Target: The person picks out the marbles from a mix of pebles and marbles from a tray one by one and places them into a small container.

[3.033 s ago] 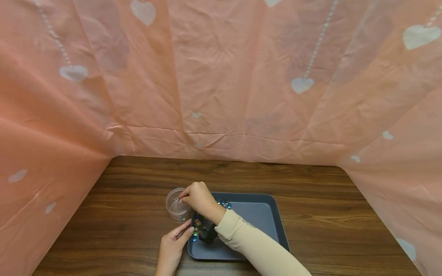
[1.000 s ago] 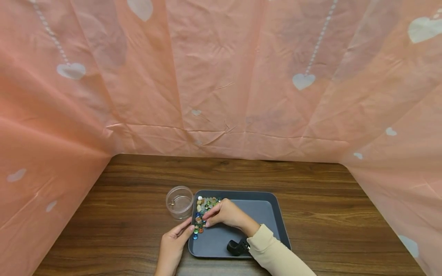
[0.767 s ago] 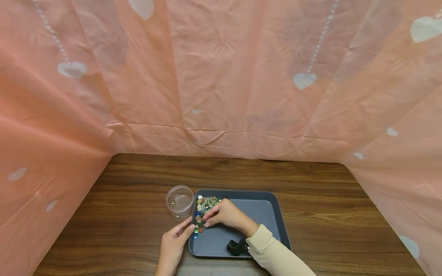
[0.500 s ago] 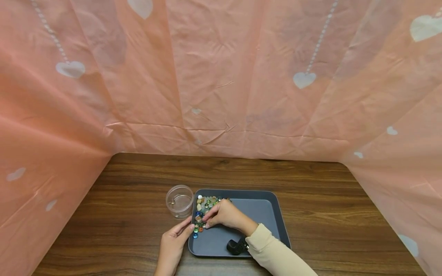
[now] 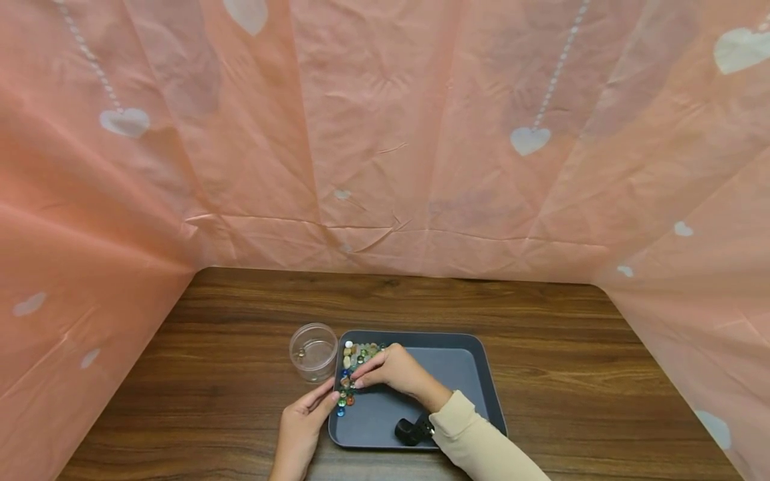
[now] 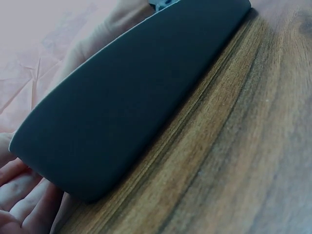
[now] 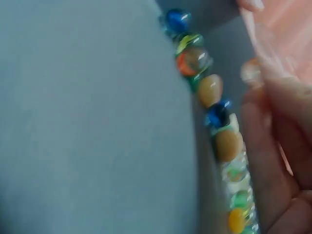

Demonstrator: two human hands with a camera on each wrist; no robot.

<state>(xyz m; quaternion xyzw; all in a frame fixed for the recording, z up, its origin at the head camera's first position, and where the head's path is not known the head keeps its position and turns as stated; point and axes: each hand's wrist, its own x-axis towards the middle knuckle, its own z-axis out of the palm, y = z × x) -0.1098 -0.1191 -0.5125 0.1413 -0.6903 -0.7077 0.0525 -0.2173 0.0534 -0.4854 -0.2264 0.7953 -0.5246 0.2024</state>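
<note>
A dark grey tray lies on the wooden table, with several coloured glass marbles heaped along its left wall. My right hand hovers over the heap, fingers curled, and pinches a marble at the fingertips. In the right wrist view the marbles line the tray wall beside my fingers, and a pale marble sits against them. My left hand rests with straight fingers against the tray's left edge; the left wrist view shows those fingers by the tray wall.
A small clear round jar stands just left of the tray, with a bead in it. A black wrist camera sits over the tray's near edge. Pink heart-patterned sheeting walls in the table on three sides.
Three seconds ago my right hand was at the jar's rim. It then came back to the marbles in the tray and has now drawn slightly up over them. The left hand has stayed put.
</note>
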